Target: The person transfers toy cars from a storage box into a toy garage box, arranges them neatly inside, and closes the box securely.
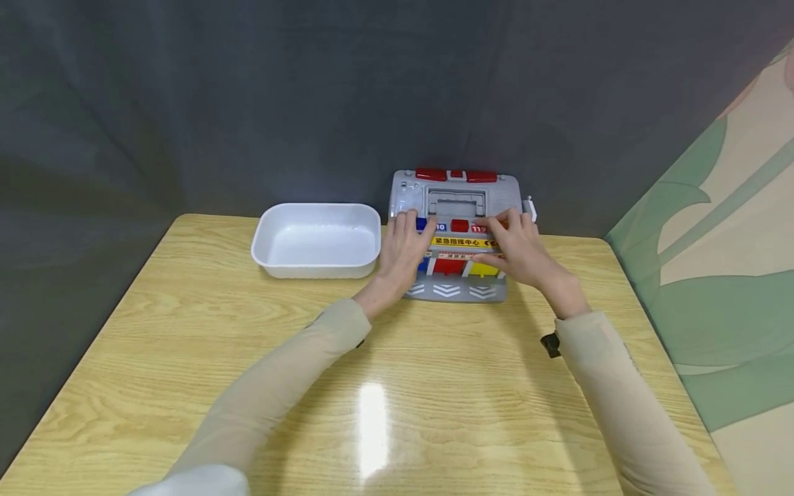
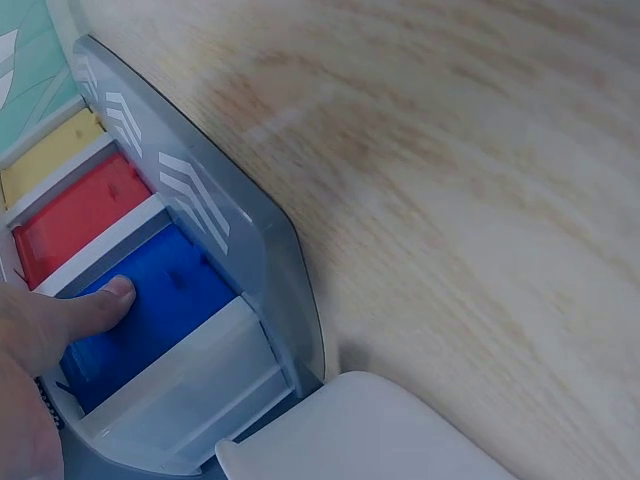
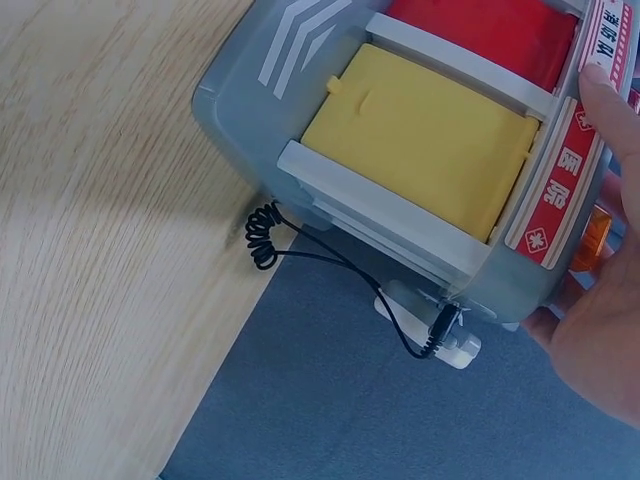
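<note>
A grey toy emergency station (image 1: 455, 291) stands at the back of the table, with blue, red and yellow garage doors along its front. My left hand (image 1: 402, 249) grips its left part, fingers over the top. In the left wrist view, the thumb (image 2: 105, 303) lies on the blue door (image 2: 165, 310). On the other side my right hand (image 1: 522, 249) holds the right part, its thumb on the red-and-white sign strip above the yellow door (image 3: 425, 140). Its other fingers reach over the top, partly hidden. All three doors look closed.
Left of the toy sits a white plastic tub (image 1: 315, 265). A white handset (image 3: 455, 350) hangs at the toy's right side on a coiled black cord (image 3: 262, 238). Behind the wooden table (image 1: 459, 386) is a dark curtain (image 1: 279, 103); a patterned wall (image 1: 732, 310) stands at right.
</note>
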Motion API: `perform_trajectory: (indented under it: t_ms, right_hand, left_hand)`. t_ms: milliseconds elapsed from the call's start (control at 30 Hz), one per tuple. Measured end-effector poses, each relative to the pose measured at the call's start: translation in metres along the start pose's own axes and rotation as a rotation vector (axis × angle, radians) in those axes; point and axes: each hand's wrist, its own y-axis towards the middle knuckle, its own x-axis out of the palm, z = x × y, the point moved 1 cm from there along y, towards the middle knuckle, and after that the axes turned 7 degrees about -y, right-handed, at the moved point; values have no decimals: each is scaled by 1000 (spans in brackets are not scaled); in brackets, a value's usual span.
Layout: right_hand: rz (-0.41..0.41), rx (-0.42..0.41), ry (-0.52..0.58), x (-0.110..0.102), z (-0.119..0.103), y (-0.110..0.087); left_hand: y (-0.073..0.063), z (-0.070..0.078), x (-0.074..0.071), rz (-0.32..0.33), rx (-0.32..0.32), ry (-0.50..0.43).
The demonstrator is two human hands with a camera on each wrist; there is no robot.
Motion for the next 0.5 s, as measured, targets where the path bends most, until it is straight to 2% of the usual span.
perform_trajectory:
  t_ms: [300, 500]
  right_hand:
    - [3, 22, 1, 1, -1, -4]
    - [-13, 18, 13, 1, -3, -4]
  left_hand:
    - [-3, 1, 1, 13, 31, -15]
    - [-6, 0, -3, -42, 35, -68]
